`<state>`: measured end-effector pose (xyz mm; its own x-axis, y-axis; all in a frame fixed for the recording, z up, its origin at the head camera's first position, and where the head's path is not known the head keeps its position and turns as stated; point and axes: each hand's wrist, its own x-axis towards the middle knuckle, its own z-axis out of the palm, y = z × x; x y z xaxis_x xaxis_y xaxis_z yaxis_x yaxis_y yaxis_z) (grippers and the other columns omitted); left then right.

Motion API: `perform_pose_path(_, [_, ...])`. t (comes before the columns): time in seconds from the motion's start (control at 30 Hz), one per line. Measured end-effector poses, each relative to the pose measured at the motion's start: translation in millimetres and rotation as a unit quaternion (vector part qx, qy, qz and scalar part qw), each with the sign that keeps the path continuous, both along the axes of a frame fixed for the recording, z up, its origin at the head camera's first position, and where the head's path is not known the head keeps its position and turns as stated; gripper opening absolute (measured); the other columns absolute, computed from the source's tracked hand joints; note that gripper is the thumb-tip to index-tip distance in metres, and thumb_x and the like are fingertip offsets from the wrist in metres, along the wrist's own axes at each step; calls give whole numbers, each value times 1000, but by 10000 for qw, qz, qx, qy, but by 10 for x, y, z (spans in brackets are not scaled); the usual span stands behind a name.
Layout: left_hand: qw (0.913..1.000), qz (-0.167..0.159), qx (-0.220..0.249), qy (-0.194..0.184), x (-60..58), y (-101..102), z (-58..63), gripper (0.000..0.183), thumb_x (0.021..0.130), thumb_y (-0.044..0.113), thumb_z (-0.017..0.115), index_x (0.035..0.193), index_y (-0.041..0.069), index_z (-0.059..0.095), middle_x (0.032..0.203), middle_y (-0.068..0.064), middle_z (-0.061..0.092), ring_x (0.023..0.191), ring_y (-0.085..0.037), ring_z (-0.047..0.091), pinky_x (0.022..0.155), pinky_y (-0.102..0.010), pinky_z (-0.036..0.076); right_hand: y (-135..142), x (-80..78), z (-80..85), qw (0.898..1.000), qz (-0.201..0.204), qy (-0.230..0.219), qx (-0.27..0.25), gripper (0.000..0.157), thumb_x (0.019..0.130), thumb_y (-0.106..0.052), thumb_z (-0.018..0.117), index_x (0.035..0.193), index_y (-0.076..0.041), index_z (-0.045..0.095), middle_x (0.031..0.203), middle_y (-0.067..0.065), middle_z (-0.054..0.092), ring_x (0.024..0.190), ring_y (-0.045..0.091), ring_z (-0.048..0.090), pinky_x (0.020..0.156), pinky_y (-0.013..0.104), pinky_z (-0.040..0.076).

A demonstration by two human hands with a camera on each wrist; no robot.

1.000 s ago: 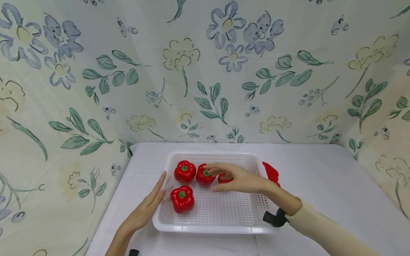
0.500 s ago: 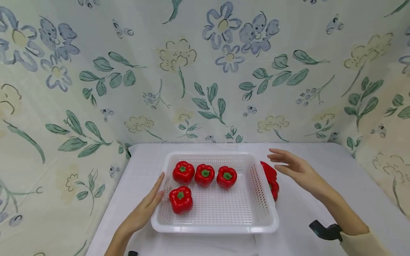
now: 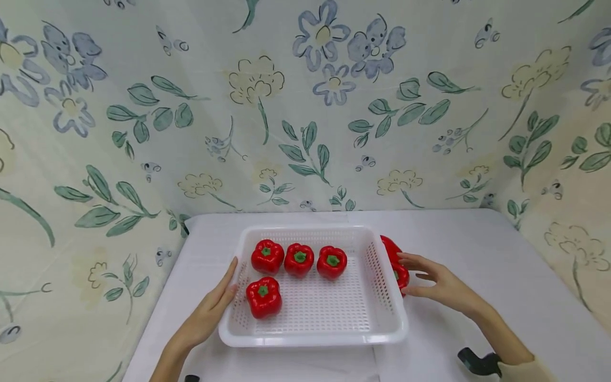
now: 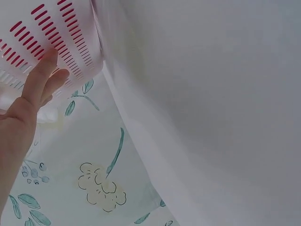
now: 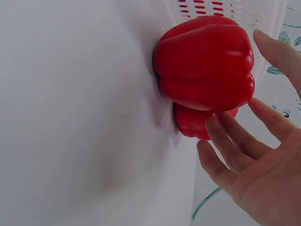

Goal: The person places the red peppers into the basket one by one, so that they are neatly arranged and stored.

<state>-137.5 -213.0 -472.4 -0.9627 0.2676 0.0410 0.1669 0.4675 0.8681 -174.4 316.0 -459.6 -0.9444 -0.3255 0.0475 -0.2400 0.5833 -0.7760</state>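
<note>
A white perforated plastic basket (image 3: 310, 339) holds several red bell peppers with green stems, such as the one at its front left (image 3: 264, 298). My left hand (image 3: 204, 315) rests along the basket's left side, its straight fingers (image 4: 40, 77) against the slotted wall in the left wrist view. Just outside the right wall stand two more red peppers. Around the nearer pepper (image 5: 204, 66) my right hand (image 3: 448, 289) spreads its thumb and fingers, fingertips right at its skin. Behind it, the farther pepper (image 5: 190, 123) is partly hidden.
A white cloth (image 3: 477, 249) covers the table. Floral curtains (image 3: 334, 132) hang behind it and at both sides. Black wrist straps (image 3: 479, 362) show at the frame's lower part.
My right hand has left the third back-row pepper in the basket, swung out past the right wall and come down by the peppers outside. My left hand stays at the basket's left side.
</note>
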Motion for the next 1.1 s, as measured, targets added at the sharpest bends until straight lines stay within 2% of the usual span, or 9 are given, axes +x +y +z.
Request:
perform_pose_path(0.17, [9999,95,-63,-82,41,-36,10,60,113,34,37,168,31,12,175,-6,13,159,-40,18,117,-52,29,-42,-19,-26,9999,-92,-48,-60,81,84,-30,85,153,-11,47,155,21,50,132,47,55,98,66,56])
perform_pose_path(0.37, [9997,199,-154,-1,81,-90,14,60,113,33,38,168,29,13,174,-7,16,157,-41,20,115,-53,34,-95,-25,-111,9995,-195,-219,-125,82,82,-32,87,153,-14,49,158,22,46,133,52,53,94,66,58])
perform_pose_path(0.63, [9993,282,-246,40,103,-200,16,60,113,34,37,167,30,12,175,-7,14,158,-41,19,116,-50,30,-212,-34,-182,9984,-340,-449,-34,87,81,-36,87,155,-16,46,159,26,41,132,52,54,90,59,62])
perform_pose_path(0.83, [9989,300,-327,122,109,-255,16,59,113,33,37,167,30,13,175,-6,14,158,-40,19,114,-46,30,-273,-58,-204,9956,-628,-696,35,92,80,-41,87,158,-20,42,160,25,41,135,51,50,91,56,63])
perform_pose_path(0.97, [9993,256,-230,111,111,-261,19,60,113,32,38,167,29,13,175,-8,14,157,-43,19,114,-48,32,-290,-61,-215,9955,-671,-662,-95,91,81,-39,87,158,-20,43,158,26,42,134,50,50,89,53,64])
perform_pose_path(1.1, [9991,326,-270,45,124,-265,23,60,113,33,37,167,30,12,175,-6,14,157,-41,18,113,-43,32,-306,-66,-220,9962,-604,-572,-261,84,84,-34,85,157,-19,45,157,27,43,131,49,52,88,52,64])
